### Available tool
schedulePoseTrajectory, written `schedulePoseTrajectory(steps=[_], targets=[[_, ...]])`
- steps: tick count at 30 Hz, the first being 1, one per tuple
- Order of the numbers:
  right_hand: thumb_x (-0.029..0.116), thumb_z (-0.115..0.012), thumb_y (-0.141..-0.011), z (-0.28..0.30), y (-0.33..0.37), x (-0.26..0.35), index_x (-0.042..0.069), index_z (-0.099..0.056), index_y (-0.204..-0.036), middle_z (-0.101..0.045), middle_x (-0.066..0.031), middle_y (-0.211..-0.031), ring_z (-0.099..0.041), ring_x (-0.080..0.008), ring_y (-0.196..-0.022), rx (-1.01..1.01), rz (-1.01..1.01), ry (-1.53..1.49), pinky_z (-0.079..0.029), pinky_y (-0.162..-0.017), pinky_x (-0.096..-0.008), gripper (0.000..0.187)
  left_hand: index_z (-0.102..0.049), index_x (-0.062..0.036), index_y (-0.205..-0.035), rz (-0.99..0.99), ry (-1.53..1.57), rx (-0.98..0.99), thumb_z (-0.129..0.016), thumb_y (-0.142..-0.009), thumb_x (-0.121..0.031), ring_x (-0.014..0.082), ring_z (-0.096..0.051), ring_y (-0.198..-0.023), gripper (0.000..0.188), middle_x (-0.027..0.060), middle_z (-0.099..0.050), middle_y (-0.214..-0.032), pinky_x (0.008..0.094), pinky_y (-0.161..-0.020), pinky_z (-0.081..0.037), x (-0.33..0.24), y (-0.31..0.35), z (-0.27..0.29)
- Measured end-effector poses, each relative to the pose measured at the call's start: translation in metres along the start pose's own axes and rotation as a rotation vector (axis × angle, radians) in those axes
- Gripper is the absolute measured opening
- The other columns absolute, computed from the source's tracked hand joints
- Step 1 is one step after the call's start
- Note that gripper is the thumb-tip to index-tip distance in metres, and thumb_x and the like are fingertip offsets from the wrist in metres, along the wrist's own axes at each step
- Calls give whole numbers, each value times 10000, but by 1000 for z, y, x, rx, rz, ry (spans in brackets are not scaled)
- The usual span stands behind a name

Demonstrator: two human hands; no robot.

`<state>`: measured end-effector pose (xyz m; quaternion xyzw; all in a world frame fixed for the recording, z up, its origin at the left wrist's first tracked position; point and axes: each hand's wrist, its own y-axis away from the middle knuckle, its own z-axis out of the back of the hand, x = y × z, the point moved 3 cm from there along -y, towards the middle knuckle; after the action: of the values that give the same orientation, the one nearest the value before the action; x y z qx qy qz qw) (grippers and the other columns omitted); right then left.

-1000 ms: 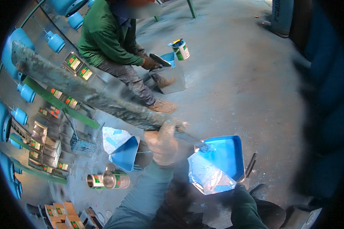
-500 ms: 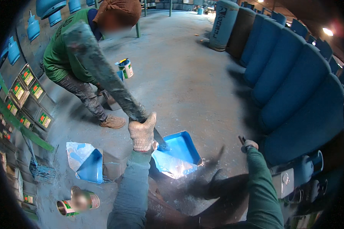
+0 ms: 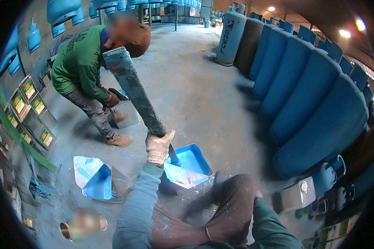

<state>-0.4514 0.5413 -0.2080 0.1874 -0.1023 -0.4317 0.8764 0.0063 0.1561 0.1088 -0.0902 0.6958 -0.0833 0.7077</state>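
Note:
My left hand [image 3: 158, 148], in a pale knitted glove, is closed around a long, flat, paint-crusted plank [image 3: 133, 89]. The plank slants up and away to the left. Its narrow lower end, coated blue, dips into a cut-open square tin [image 3: 203, 157] of blue paint in front of me. My right hand [image 3: 258, 194] shows only as a sliver beside my bent knee. Its fingers are hidden, and whether it holds anything is not visible. A second cut-open tin [image 3: 109, 182], blue inside, rests left of my left forearm.
Ahead left, a person [image 3: 81, 66] in green bends over a square metal tin [image 3: 125, 115], hands at its top. Tall blue gas cylinders [image 3: 320, 120] line the right. A closed metal tin [image 3: 296, 195] stands near my right arm. Stacked tins [image 3: 29, 89] fill the left side.
My right hand, earlier stretched out with a thin dark stick, has drawn back behind my knee. The plank has swung slightly right and more upright. The co-worker's head has lifted.

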Motion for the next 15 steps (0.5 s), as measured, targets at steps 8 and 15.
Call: schedulePoseTrajectory(steps=[8,15], targets=[[168,-643,-999,308,63,271,-47,-557,-1395,-657,-197,-1348,-618,-257,-1247,-440,920,-1183,-482,-1067,-384,459,-629,-13,-1048,91,-211,175,-883,-753,-300,266,-658,-774,484,94,-685,-894,411,-730,-552,19,17,-49],[122,-656,-967,387,191,408,-36,-467,-1488,-607,-193,-1398,-601,-287,-1282,-86,1286,-1293,-481,-1094,-432,576,-582,-71,-1271,70,-153,418,-845,-780,-332,400,-696,-1027,615,205,-714,-1065,465,-892,-543,76,30,-95]])
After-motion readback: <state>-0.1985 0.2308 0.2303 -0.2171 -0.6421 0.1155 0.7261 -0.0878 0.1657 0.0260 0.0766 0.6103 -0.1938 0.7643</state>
